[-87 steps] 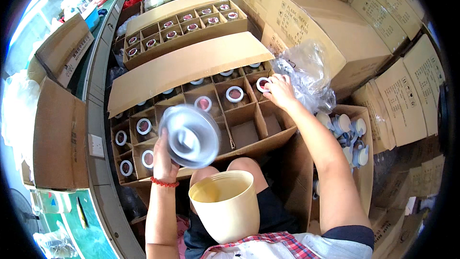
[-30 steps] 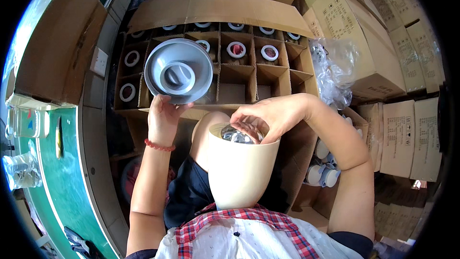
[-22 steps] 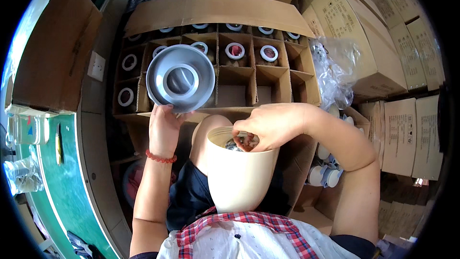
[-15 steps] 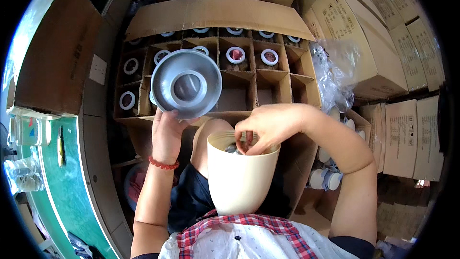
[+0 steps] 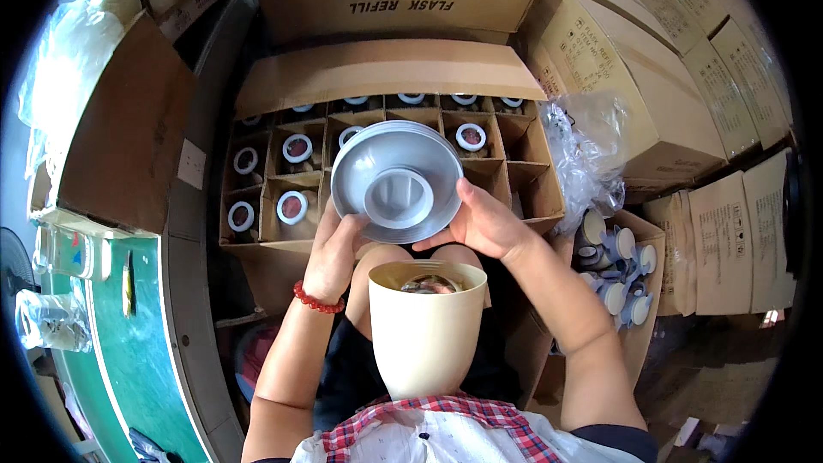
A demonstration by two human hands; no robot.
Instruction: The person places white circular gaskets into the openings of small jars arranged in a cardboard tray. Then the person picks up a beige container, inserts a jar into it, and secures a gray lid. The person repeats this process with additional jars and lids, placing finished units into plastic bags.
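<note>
A grey plastic flask collar, round and funnel-like with a raised ring in its middle, is held up in front of me between both hands. My left hand grips its lower left rim, and a red beaded bracelet circles that wrist. My right hand is closed on its right edge, thumb on the rim and fingers partly hidden underneath. Below the collar, a cream tapered flask body stands upright in my lap against my shirt. Something shiny and silvery, like a glass liner, shows inside its mouth.
Ahead stands an open divided carton with several white-ringed flasks in its cells. Clear plastic wrap hangs at its right side. A box of white-and-blue handled parts is at right. A green table with a yellow cutter lies left.
My right hand has come out of the flask body and taken hold of the collar. The collar has moved right and down in the picture, and the view has shifted.
</note>
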